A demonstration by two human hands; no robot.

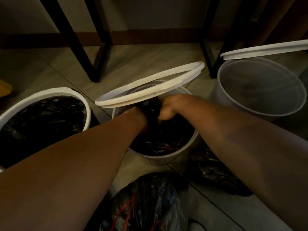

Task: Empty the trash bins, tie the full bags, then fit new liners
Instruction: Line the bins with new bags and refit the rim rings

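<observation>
The black bag is glossy and crumpled. It sits inside the middle bin on the floor, with a loose white ring tilted over it. The right grip is fisted around its gathered top. The left grip is sunk in the plastic, so I cannot tell its hold. The left bin is lined black, and the right bin shows a bare grey inside.

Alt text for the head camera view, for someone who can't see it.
The right hand grips a bunch of black liner inside the middle bin of three white ones, the left hand sunk into it. That bin's rim ring sits tilted; the left bin is lined, the right bin bare, a full black bag lies nearest.
</observation>
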